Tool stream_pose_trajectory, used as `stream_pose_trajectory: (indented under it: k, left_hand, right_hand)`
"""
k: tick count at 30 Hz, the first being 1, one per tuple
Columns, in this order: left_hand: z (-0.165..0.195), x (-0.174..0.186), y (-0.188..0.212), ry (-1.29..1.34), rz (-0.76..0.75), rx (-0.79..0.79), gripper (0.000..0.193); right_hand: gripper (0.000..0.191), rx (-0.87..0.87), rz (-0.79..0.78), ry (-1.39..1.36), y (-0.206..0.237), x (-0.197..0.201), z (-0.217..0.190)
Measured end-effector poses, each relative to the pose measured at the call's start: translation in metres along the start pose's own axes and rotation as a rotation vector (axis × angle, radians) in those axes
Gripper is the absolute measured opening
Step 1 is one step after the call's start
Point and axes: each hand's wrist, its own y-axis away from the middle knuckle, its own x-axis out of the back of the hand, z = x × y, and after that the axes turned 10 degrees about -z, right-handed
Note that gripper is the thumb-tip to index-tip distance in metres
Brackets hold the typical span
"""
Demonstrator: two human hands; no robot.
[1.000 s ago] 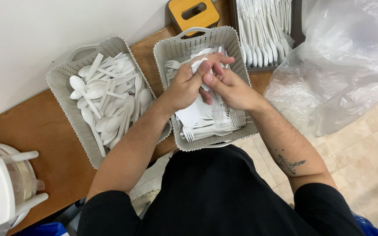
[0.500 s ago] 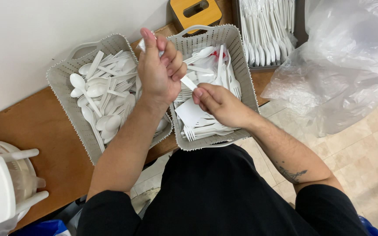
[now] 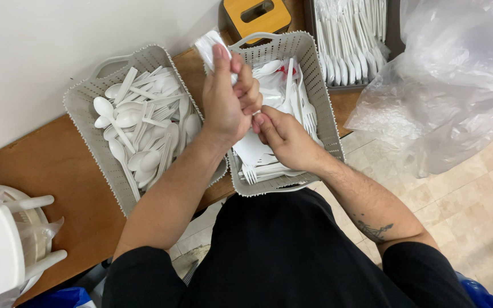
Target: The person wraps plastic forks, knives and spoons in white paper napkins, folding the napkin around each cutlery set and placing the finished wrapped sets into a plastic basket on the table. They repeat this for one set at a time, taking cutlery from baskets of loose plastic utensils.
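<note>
— Gripping a small white packet (image 3: pixel 209 47), the fingers (image 3: pixel 241 80) of the left hand (image 3: pixel 229 100) are clenched round it, with its top end poking out above the fingertips. A second ago both hands were low over the fork basket, pressed together on that same white piece.

— So it has come up and over?

— Yes. Half a second back the left hand was already lifting with the packet stretched between the two hands; now it sits higher, at the gap between the two baskets, near the back edge of the surface (image 3: pixel 52 171). The right hand (image 3: pixel 283 140) has closed in again and its fingertips (image 3: pixel 261 121) meet the heel of the left hand. Whether they pinch the packet's lower end or only touch skin, I cannot tell.

— What does that say about the work?

— My reading is that the packet has been drawn clear of the pile and is being pulled or torn between the hands, not set down yet.

— And round about?

— Under the hands, the grey fork basket (image 3: pixel 315 68) holds white forks and more wrappers. To its left the spoon basket (image 3: pixel 81 108) is full of white spoons. At the back edge stand a yellow box (image 3: pixel 258 16) and a tray of knives (image 3: pixel 349 45); a clear plastic bag (image 3: pixel 457 85) slumps off the right edge.
</note>
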Motion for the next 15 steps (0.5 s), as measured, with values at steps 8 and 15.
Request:
stream_pose_trajectory:
  k: [8,15]
  left_hand:
    - [0.005,0.02,-0.001,0.002,0.155,-0.056,0.044]
    - [0.01,0.016,-0.005,0.048,0.113,-0.073,0.044]
  right_hand:
    - [0.038,-0.074,-0.03,-0.046,-0.002,-0.003,0.0]
    - [0.034,-0.059,0.013,0.021,0.001,-0.001,0.002]
